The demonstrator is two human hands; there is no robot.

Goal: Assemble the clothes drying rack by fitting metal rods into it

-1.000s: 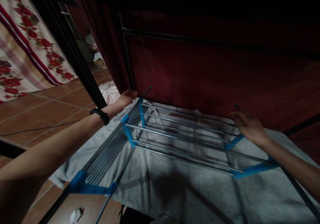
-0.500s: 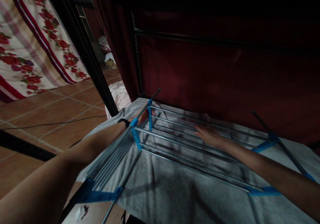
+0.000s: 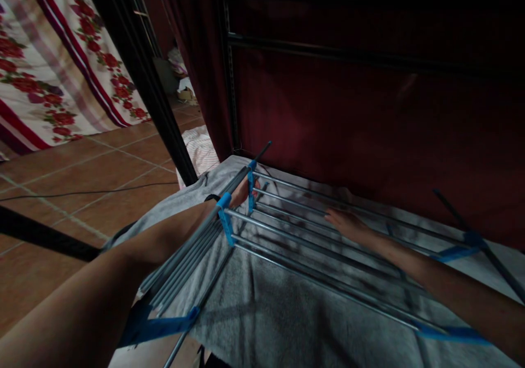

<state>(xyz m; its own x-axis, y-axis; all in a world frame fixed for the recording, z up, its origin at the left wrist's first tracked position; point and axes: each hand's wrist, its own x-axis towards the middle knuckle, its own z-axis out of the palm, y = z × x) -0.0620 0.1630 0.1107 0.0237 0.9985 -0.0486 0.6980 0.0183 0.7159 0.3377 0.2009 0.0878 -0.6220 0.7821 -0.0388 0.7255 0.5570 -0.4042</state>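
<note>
A clothes drying rack (image 3: 303, 241) of grey metal rods with blue plastic joints lies on a grey cloth (image 3: 283, 308). At its far left corner my left hand (image 3: 241, 193) is closed round a blue joint (image 3: 251, 190); the fingertips show on its far side and the rods hide part of the palm. A dark band circles the left wrist. Over the middle rods, my right hand (image 3: 346, 226) has its fingers stretched out to the left; whether they touch a rod is unclear. A folded bundle of rods (image 3: 191, 258) slopes along the near left side.
Black metal posts (image 3: 143, 78) of a frame stand at the left. A dark red curtain (image 3: 348, 127) hangs behind the cloth. To the left are a tiled floor (image 3: 102, 163) with a black cable (image 3: 90, 193) and a flowered sheet (image 3: 61, 67). A striped cloth (image 3: 200, 149) lies beyond.
The whole view has shifted slightly, with the rack's right end now farther right. The fingers of my left hand show more plainly at the far blue joint. My right hand stays over the rods.
</note>
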